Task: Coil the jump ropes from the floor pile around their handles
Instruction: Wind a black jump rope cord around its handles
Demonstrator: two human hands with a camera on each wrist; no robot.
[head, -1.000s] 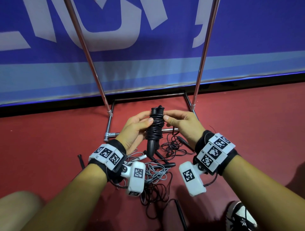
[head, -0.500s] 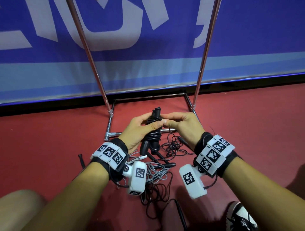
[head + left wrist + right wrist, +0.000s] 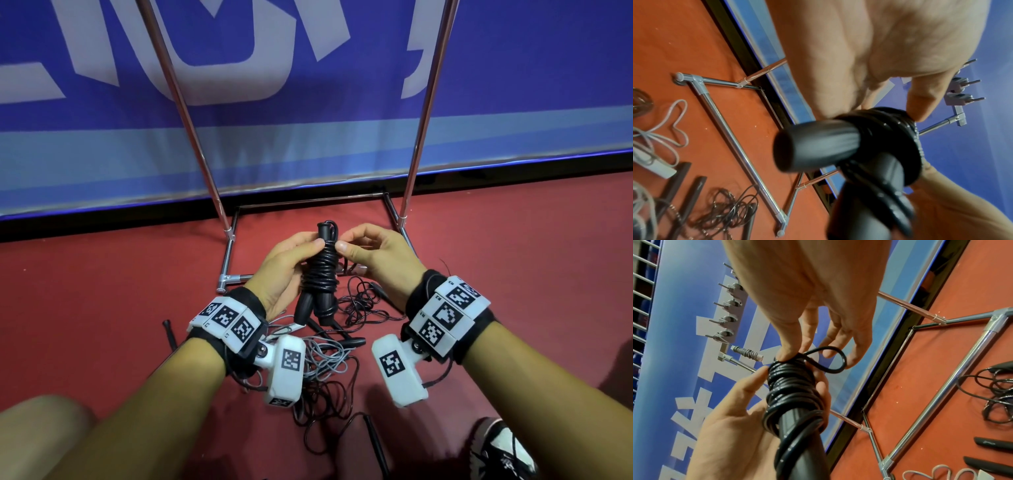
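A black jump rope (image 3: 320,270) is wound in tight turns around its two black handles and stands roughly upright above the floor. My left hand (image 3: 298,250) grips the bundle from the left, thumb on the coil (image 3: 890,123), and one handle end (image 3: 818,146) points at the left wrist camera. My right hand (image 3: 356,246) pinches the top of the coil (image 3: 791,389), where a small cord loop (image 3: 830,360) sticks out beside its curled fingers. Below the hands lies the floor pile: a grey rope (image 3: 325,356), thin black cords (image 3: 363,301) and loose black handles (image 3: 352,342).
A chrome rack's base frame (image 3: 236,277) lies on the red floor just behind the hands, its uprights (image 3: 191,113) rising before a blue banner. A coiled grey rope (image 3: 746,352) hangs on the rack's hooks. My shoe (image 3: 503,452) is at bottom right and my knee (image 3: 41,428) at bottom left.
The bundle tipped to the left half a second ago and now stands upright again. My right thumb and fingers have shifted to the top turns, where a small loop now shows.
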